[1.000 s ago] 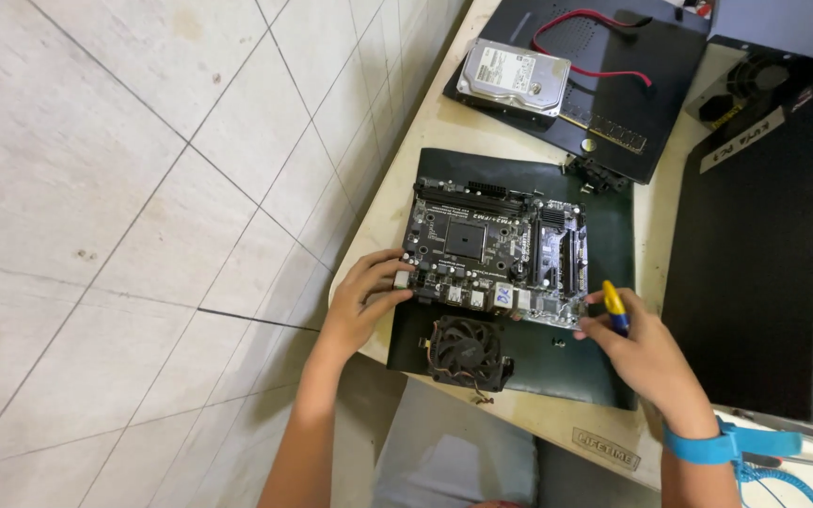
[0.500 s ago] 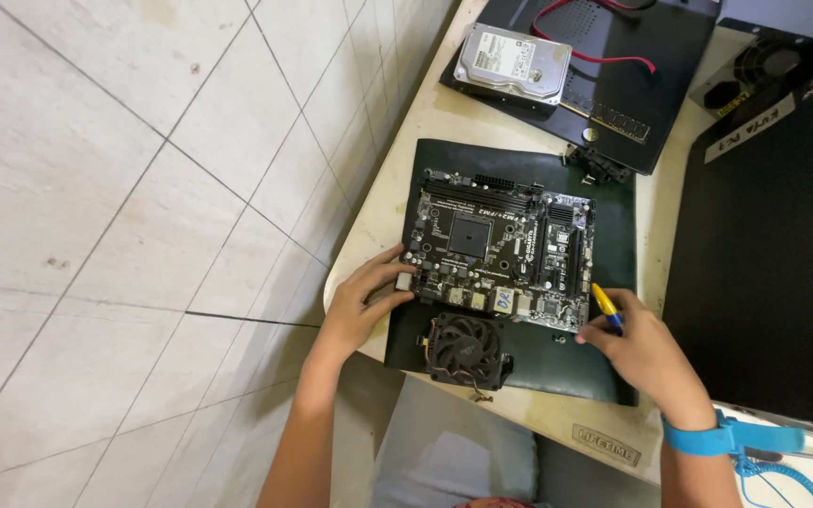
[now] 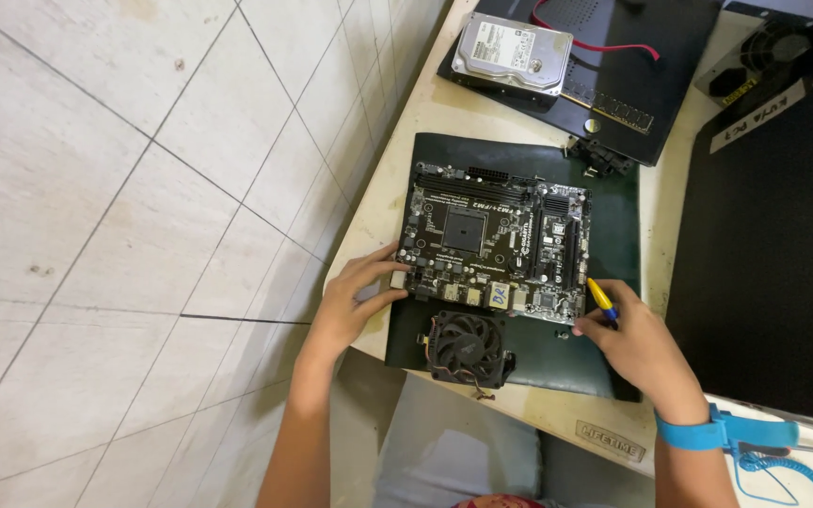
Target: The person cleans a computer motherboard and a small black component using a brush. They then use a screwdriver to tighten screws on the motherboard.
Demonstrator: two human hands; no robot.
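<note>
Left hand [image 3: 355, 301] pinching the near-left edge of the motherboard [image 3: 496, 245], fingers curled onto its port block. Right hand [image 3: 634, 343] closed around a yellow-and-blue screwdriver [image 3: 600, 299], tip hidden at the board's near-right corner. Board lying flat on a dark mat [image 3: 618, 235] near the left edge of the bench [image 3: 444, 122], cooler fan [image 3: 466, 348] just beside its near edge. Hard drive [image 3: 512, 52] far back, well apart. Risky spot, probably: tip skidding off could gouge traces; board nudged leftward could slide toward the bench edge; blue wrist strap [image 3: 693, 433] cable might snag.
</note>
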